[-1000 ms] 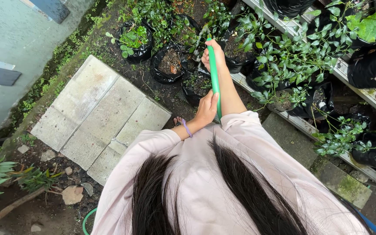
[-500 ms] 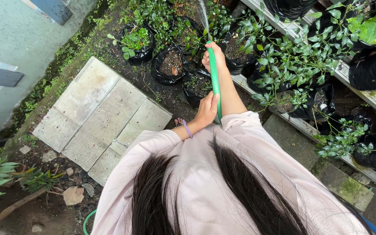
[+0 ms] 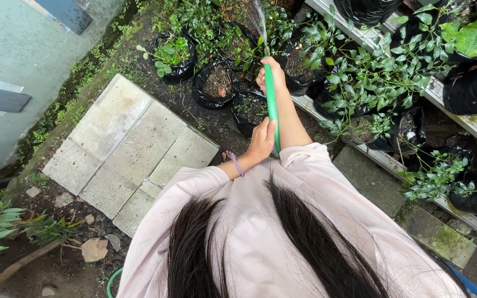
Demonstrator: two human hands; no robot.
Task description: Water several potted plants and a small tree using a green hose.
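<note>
At nine o'clock lie pale concrete paving slabs [image 3: 122, 154] on dark wet soil, and beyond them, towards eleven o'clock, stands a row of black grow bags [image 3: 214, 83] with small leafy plants.

The left hand [image 3: 261, 140], just past the middle of the view, wraps its fingers around the green hose [image 3: 272, 105] at its near end, thumb on one side and the rest curled over the other; a purple band sits on that wrist. The hose runs straight from there towards twelve o'clock, lying along the right forearm. The right hand [image 3: 270, 74] closes on the hose at its far end; its fingers are pressed together around the tube, and a thin spray of water [image 3: 259, 22] leaves the tip towards twelve o'clock, over the bags. Whether a thumb partly covers the opening cannot be told.

The hose looks smooth, bright green and narrow. It is probably light over this short length, yet springy and stiff with water inside, and likely slick where wet. A two-handed hold suits it: one hand near the tip to aim, the other further back to steady the pull of the trailing loop.

From one to four o'clock, a pale ledge [image 3: 454, 118] carries more black bags with glossy-leaved shrubs [image 3: 371, 72].
</note>
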